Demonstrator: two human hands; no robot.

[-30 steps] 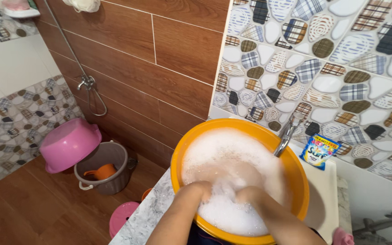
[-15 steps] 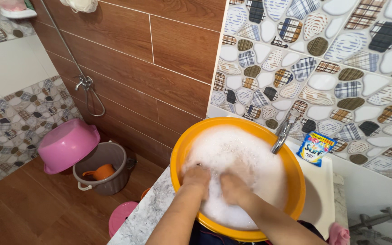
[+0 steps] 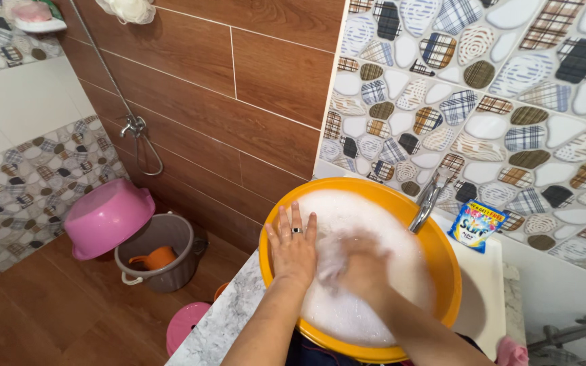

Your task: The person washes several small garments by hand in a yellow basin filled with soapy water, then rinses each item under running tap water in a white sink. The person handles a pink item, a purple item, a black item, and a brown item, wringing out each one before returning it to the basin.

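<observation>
An orange plastic basin [image 3: 445, 268] sits in the sink and is full of white foam [image 3: 367, 224]. My left hand [image 3: 294, 249] lies flat over the left side of the basin, fingers spread, a ring on one finger, holding nothing. Blurred and coated in suds, my right hand [image 3: 361, 266] is over the middle of the foam; what it holds is hidden. A chrome tap [image 3: 430, 198] hangs over the basin's right rim.
A small blue detergent sachet [image 3: 477, 226] leans on the patterned tile wall beside the white sink rim [image 3: 486, 298]. On the floor at left stand a grey bucket [image 3: 164, 261] with an orange scoop, a pink basin [image 3: 105, 217] and a pink lid [image 3: 186, 325].
Both hands were sunk in the foam. My left hand has risen out and spread flat at the left rim; my right hand has lifted and moved fast over the foam.
</observation>
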